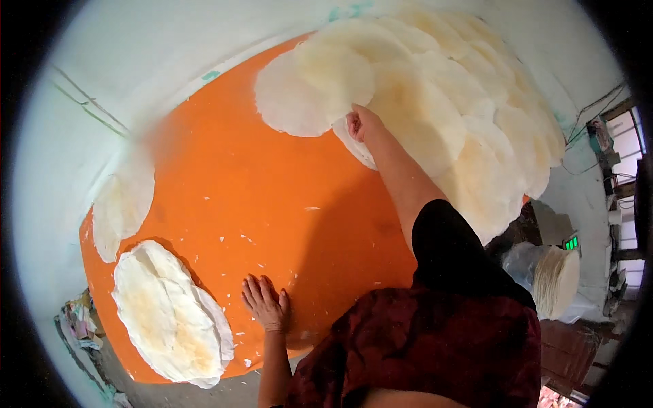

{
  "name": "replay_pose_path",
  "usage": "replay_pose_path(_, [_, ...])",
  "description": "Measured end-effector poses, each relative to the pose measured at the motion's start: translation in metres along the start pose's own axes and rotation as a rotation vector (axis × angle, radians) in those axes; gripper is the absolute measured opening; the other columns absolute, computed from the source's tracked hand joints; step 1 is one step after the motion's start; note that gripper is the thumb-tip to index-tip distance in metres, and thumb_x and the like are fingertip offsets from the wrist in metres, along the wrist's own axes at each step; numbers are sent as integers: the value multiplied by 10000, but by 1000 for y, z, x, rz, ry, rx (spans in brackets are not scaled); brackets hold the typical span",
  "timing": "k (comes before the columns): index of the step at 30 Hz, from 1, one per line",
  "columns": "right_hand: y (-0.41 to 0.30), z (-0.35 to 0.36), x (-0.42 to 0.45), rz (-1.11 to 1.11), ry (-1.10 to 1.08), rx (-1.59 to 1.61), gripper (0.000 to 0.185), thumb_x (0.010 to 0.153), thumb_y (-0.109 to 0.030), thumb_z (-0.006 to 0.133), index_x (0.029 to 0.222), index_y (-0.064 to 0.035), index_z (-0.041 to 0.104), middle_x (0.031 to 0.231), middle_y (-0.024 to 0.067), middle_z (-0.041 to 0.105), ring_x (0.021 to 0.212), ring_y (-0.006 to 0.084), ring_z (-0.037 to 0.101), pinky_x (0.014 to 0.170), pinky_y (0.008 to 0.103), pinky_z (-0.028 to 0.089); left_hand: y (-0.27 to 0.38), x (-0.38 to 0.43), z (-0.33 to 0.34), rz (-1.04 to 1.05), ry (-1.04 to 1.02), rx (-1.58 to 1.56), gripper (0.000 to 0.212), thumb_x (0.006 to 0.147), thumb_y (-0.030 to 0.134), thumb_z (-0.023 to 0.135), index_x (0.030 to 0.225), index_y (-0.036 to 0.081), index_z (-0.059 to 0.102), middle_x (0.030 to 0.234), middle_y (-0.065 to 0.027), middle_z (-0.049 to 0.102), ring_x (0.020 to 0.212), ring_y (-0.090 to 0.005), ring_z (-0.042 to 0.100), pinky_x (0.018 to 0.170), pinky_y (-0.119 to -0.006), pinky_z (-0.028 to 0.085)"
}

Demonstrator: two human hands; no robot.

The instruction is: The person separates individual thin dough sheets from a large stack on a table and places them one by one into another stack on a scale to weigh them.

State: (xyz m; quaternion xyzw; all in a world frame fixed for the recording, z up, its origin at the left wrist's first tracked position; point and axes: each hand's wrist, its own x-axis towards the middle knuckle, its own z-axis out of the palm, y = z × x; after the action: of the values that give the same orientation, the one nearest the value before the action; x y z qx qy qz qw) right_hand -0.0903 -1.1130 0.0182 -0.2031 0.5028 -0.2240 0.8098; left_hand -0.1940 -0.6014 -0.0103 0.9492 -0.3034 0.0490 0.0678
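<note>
My left hand (265,302) rests palm down on an orange cloth (245,188), fingers spread, holding nothing. My right arm reaches across to the far side. There my right hand (361,122) is curled over the near edge of thin, round, pale sheets (306,97) that look like flatbread. Whether its fingers pinch a sheet is hard to make out. More overlapping sheets (459,92) form a broad heap to the right of that hand. Left of my left hand lies a pile of cream sheets (163,316) with tan patches.
A few thinner sheets (125,204) lie by the left edge against the pale wall (127,61). White flakes dot the cloth. At right stands a stack of round sheets (553,283) in clear plastic. Papers or rags (81,321) are bunched at lower left.
</note>
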Motion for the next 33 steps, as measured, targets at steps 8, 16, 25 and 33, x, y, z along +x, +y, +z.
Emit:
replay_pose_path(8, [42, 11, -107, -144, -508, -549, 193, 801, -218, 559, 670, -84, 514, 591, 10, 502, 489, 103, 437, 454, 236, 342, 0, 4, -8, 25, 73, -71, 567, 803, 413, 531, 1208, 24, 454, 1322, -221, 371, 1243, -400, 308, 1018, -523, 211])
replay_pose_path(16, [146, -166, -308, 415, -590, -821, 200, 825, -222, 595, 850, -24, 588, 703, 60, 587, 618, 150, 547, 551, 265, 443, 26, 30, -41, -937, -265, -2185, 364, 895, 218, 493, 1176, -8, 445, 994, -87, 555, 813, -154, 546, 678, -289, 478])
replay_pose_path(25, [210, -142, -330, 45, -590, -932, 304, 889, -288, 473, 1055, -36, 510, 862, 84, 607, 709, 181, 586, 601, 316, 463, -23, 71, -140, -495, -225, -1728, 194, 867, 192, 561, 947, 16, 577, 778, -7, 534, 682, -88, 478, 591, -252, 416])
replay_pose_path(33, [310, 44, -380, -93, -1037, -941, 280, 887, -250, 462, 973, -8, 575, 809, 64, 624, 720, 115, 583, 580, 237, 462, -189, -26, -225, -480, 740, -1718, 160, 874, 173, 535, 974, 50, 554, 816, -25, 552, 757, -123, 534, 649, -273, 450])
